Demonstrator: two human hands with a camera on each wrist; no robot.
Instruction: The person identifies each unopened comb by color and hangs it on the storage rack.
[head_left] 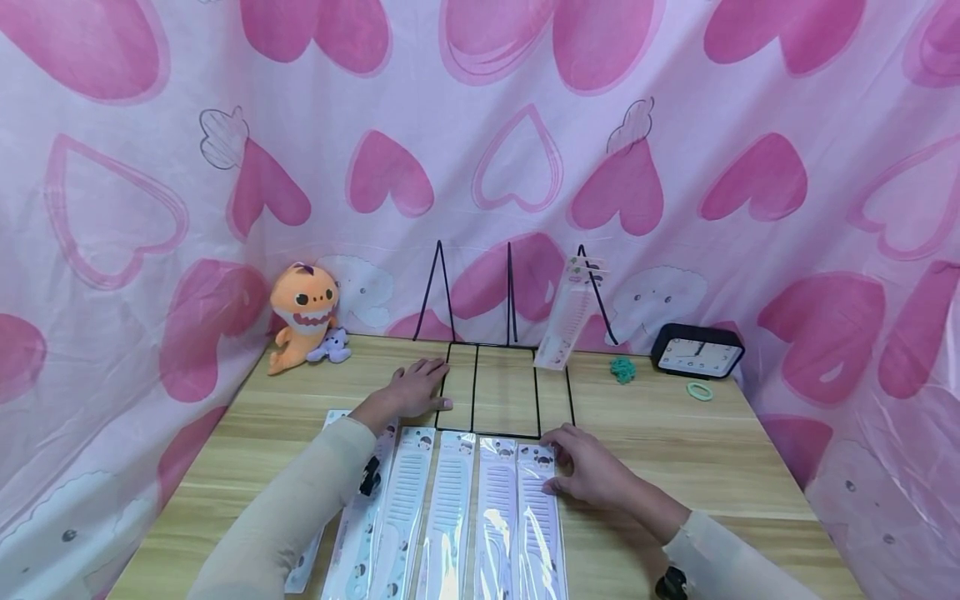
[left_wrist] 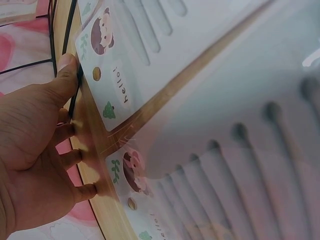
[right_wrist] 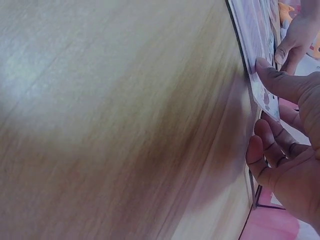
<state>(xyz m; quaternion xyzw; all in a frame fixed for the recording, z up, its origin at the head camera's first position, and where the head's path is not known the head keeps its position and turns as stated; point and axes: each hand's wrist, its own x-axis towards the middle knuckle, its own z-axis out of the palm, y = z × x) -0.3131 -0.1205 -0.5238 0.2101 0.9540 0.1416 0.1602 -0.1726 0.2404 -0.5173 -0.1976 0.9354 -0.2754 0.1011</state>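
Observation:
Several packaged combs (head_left: 450, 508) lie side by side in clear wrappers, with printed cards that say "hello!". My right hand (head_left: 588, 471) pinches the edge of the rightmost purple packaged comb (head_left: 538, 517) near its top; in the right wrist view its thumb lies on the wrapper with the fingers by the card's corner. My left hand (head_left: 411, 390) rests with spread, relaxed fingers on the left side of the black wire rack (head_left: 474, 387). Another packaged comb (head_left: 566, 321) hangs at the rack's right upright. My left sleeve covers part of the leftmost packages.
An orange shark plush (head_left: 303, 312) and a small purple toy (head_left: 330, 346) sit at the back left. Toward the back right are a teal coiled band (head_left: 622, 369), a green ring (head_left: 700, 391) and a black clock (head_left: 697, 352). A heart-patterned curtain (head_left: 517, 158) hangs behind the table.

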